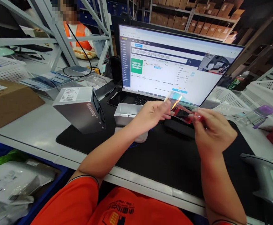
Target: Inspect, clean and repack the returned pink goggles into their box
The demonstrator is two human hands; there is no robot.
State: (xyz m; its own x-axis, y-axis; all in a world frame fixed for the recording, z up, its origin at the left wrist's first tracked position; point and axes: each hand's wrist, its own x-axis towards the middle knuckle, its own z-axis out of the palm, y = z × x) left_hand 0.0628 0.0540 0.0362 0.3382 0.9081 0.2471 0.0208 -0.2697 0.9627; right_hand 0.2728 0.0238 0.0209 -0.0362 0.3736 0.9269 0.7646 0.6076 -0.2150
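Note:
In front of the monitor's lower edge, my left hand (pixel 158 111) is closed, pinching the near side of a clear, shiny plastic piece (pixel 176 97) with red parts. My right hand (pixel 213 131) is closed too, its thumb and fingertips gripping the red end of what looks like the same piece. Its exact kind I cannot make out. Beneath the hands lies a dark elongated object (pixel 178 127) on the black mat (pixel 160 165). An open silver box (pixel 126 114) stands left of my left hand, and a greyish soft item (pixel 143 137) lies partly behind my forearm.
A large silver box (pixel 80 109) marked "Wakening" stands at left, near a brown carton (pixel 9 103). The monitor (pixel 160 68) rises behind the hands. A grey handheld scanner (pixel 262 176) lies at right, below white baskets (pixel 268 89). Another person in an orange vest (pixel 80 36) is beyond the frame.

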